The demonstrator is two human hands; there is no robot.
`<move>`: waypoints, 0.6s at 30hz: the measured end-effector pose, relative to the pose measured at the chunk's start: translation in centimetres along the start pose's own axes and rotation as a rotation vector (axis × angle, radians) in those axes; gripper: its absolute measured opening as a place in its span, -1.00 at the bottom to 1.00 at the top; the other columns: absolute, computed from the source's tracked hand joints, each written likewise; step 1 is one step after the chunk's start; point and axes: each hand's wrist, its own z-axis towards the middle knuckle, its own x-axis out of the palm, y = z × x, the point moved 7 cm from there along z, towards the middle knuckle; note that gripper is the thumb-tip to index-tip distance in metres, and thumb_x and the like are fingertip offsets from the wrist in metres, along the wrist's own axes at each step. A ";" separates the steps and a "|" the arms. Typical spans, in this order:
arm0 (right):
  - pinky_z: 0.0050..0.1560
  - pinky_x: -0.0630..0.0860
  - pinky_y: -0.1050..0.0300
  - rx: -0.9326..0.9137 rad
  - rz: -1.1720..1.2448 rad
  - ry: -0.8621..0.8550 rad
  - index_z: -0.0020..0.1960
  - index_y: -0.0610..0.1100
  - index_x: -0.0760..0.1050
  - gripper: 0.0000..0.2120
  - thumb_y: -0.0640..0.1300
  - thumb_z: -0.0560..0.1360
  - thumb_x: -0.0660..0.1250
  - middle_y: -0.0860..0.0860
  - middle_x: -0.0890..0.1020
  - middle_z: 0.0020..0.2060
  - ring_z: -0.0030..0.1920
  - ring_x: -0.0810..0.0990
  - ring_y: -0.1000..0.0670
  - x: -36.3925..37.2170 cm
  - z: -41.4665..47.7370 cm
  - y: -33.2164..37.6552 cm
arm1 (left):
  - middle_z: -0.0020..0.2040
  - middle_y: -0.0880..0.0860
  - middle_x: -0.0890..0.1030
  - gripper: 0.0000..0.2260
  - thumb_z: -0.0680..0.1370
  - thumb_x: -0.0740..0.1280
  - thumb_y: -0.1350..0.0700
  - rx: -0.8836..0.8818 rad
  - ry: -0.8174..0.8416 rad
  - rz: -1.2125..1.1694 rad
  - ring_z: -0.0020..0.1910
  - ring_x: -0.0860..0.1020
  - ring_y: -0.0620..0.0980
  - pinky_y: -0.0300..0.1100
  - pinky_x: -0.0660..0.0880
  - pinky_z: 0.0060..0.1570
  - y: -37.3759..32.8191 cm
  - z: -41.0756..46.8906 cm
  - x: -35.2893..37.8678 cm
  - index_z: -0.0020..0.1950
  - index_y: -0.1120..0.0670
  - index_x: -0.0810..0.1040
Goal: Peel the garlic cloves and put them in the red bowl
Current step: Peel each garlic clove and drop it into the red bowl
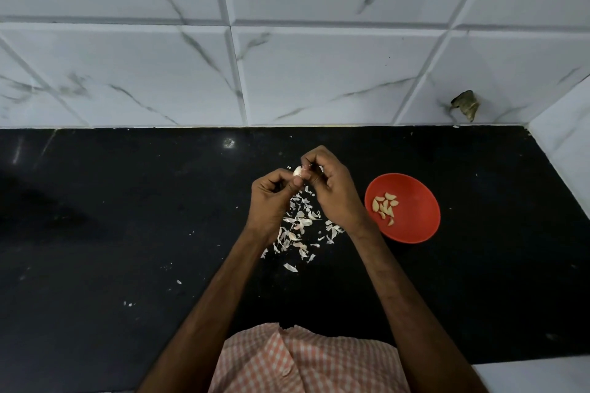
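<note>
Clove [297,171] mostly hidden, pinched by left hand [271,198], right hand [332,191]

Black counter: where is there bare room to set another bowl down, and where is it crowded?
Bare: the black counter along its whole left stretch, from the tiled wall to the near edge, save stray flecks; also a smaller patch right of the red bowl. Crowded: the garlic skins below the left hand and right hand, beside the bowl.

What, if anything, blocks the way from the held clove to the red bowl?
Nothing visible. The clove is pinched between the left hand and right hand; the red bowl sits open to their right, holding peeled cloves. The skins lie under the hands, off that path.
</note>
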 end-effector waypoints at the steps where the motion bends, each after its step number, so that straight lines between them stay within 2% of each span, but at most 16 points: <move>1: -0.09 0.46 0.33 -0.009 -0.019 -0.012 -0.06 -0.27 0.46 -0.88 -0.46 0.56 0.28 0.02 0.47 -0.13 -0.12 0.49 0.17 0.1 -0.1 0.0 | -0.39 -0.13 0.56 -0.83 0.47 0.39 0.17 -0.004 -0.018 -0.003 -0.44 0.45 -0.27 -0.44 0.38 -0.37 0.3 0.0 -0.1 -0.28 -0.03 0.70; 4: -0.11 0.46 0.33 -0.047 -0.102 -0.079 -0.04 -0.27 0.45 -0.89 -0.44 0.56 0.24 0.01 0.45 -0.10 -0.12 0.46 0.15 0.0 -0.3 0.0 | -0.34 0.00 0.55 -0.93 0.46 0.43 0.12 -0.050 -0.079 -0.010 -0.48 0.35 -0.20 -0.34 0.28 -0.51 0.7 0.0 -0.4 -0.20 0.05 0.69; 8: -0.07 0.42 0.37 -0.090 -0.228 -0.143 -0.03 -0.24 0.46 -0.94 -0.27 0.57 0.22 0.05 0.45 -0.06 -0.06 0.45 0.06 0.1 -0.4 0.4 | -0.31 0.01 0.60 -0.80 0.43 0.44 0.06 -0.066 -0.141 -0.023 -0.50 0.36 -0.18 -0.31 0.26 -0.56 1.2 -0.1 -0.4 -0.07 0.18 0.66; 14: -0.09 0.46 0.37 -0.007 -0.092 -0.226 0.03 -0.26 0.50 -0.94 -0.32 0.58 0.36 0.04 0.55 -0.10 -0.09 0.56 0.17 -1.7 -0.7 0.2 | -0.31 -0.08 0.62 -0.64 0.50 0.37 0.15 -0.026 -0.161 -0.041 -0.43 0.49 -0.27 -0.46 0.41 -0.37 0.8 0.1 -1.1 0.13 0.43 0.56; 18: -0.01 0.50 0.36 0.045 -0.102 -0.202 0.15 -0.22 0.54 -0.86 -0.28 0.60 0.36 0.10 0.62 -0.06 -0.04 0.62 0.19 -2.2 -0.7 -0.4 | -0.25 -0.11 0.65 -0.74 0.58 0.33 0.22 -0.003 -0.148 0.048 -0.34 0.52 -0.28 -0.47 0.43 -0.27 0.6 0.0 -1.6 0.14 0.41 0.58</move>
